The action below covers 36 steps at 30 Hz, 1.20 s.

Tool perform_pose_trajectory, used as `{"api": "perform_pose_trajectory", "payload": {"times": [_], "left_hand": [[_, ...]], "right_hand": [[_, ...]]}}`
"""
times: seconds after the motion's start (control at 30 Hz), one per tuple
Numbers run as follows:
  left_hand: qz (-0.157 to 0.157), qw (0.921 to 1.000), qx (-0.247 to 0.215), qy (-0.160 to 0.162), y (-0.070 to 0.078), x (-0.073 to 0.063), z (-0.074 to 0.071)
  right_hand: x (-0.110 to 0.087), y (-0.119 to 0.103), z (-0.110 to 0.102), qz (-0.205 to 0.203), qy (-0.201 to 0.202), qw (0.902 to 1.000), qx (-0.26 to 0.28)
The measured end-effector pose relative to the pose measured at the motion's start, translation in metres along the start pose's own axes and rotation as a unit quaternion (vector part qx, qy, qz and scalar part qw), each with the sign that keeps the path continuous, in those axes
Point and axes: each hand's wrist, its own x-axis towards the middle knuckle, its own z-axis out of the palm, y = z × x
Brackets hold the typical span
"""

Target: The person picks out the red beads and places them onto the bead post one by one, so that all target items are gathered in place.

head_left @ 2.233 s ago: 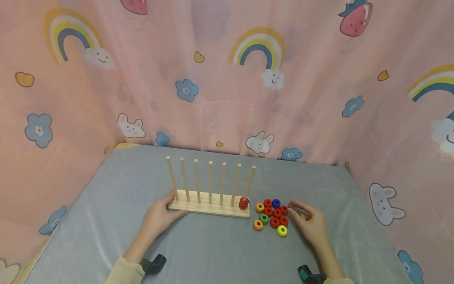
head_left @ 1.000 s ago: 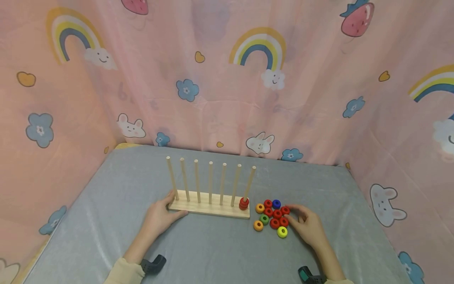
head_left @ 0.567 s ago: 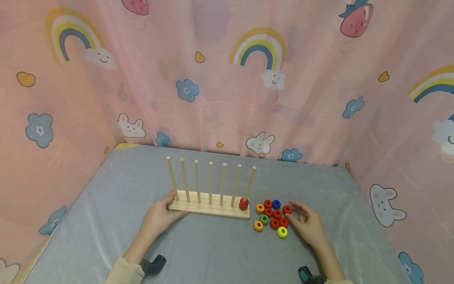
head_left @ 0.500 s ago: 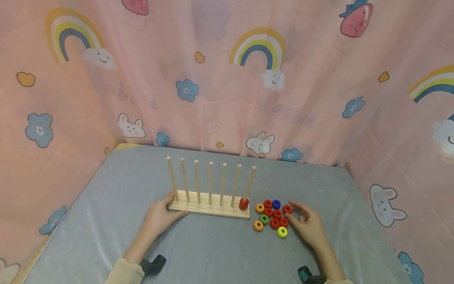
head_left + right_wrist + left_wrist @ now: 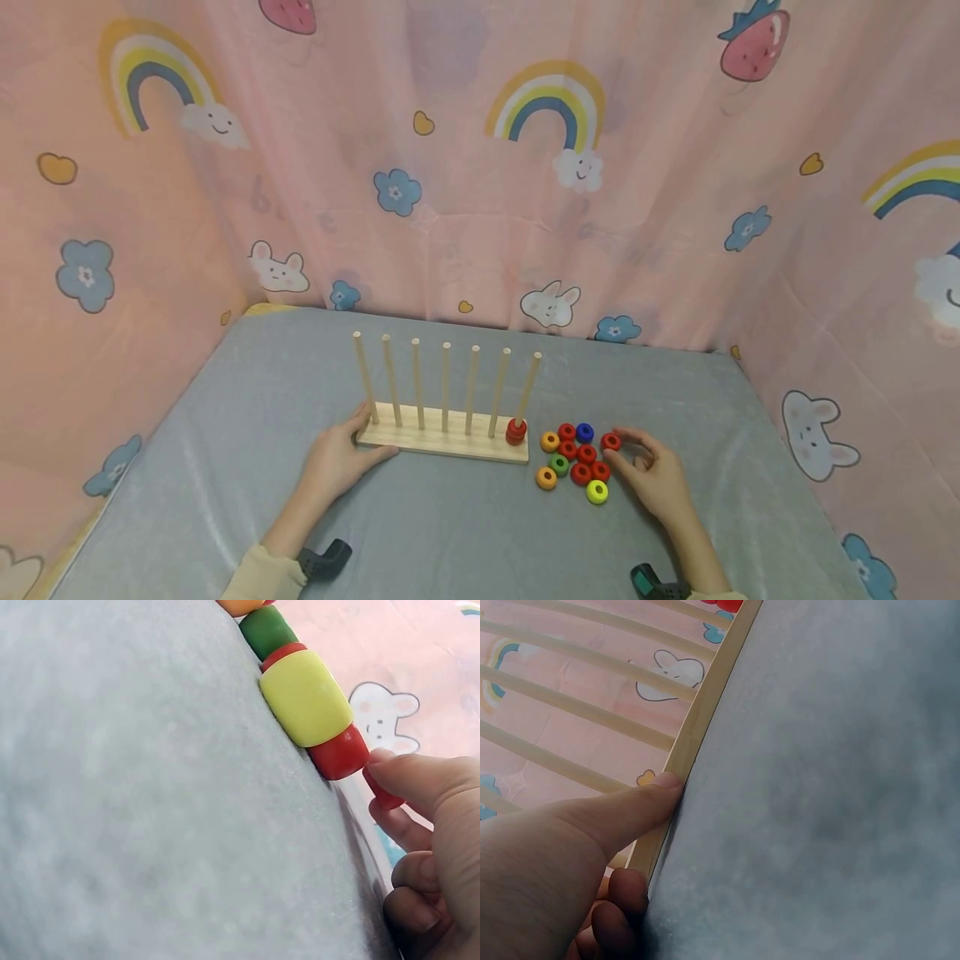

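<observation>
At the right grip's (image 5: 654,475) tips, a pinched red bead (image 5: 611,441); left grip (image 5: 339,458) clamps the peg rack (image 5: 450,444)

Between left hand (image 5: 336,458) and right hand (image 5: 660,479), the near worktop (image 5: 465,533) offers passage; farther back, upright pegs (image 5: 446,387) and clustered rings (image 5: 587,461) obstruct.

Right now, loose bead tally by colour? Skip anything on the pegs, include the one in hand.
Red beads: 6, one of them pinched in the right hand
Orange beads: 2
Blue bead: 1
Green bead: 1
Yellow bead: 1
Total: 11
</observation>
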Motion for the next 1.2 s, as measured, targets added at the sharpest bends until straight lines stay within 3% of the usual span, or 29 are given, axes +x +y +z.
{"api": "perform_pose_trajectory", "payload": {"times": [0.33,0.93,1.2], "left_hand": [[-0.003,1.0000,-0.004,-0.001,-0.001,0.000,0.002],[-0.006,0.9999,-0.011,-0.001,-0.002,0.001,0.002],[-0.006,0.9999,-0.008,-0.002,-0.001,0.000,0.001]], "right_hand": [[-0.002,-0.005,-0.003,-0.012,0.019,0.9997,0.003],[0.000,-0.027,-0.010,0.004,0.006,0.9999,0.014],[0.004,-0.031,-0.012,-0.009,0.009,0.9999,0.000]]}}
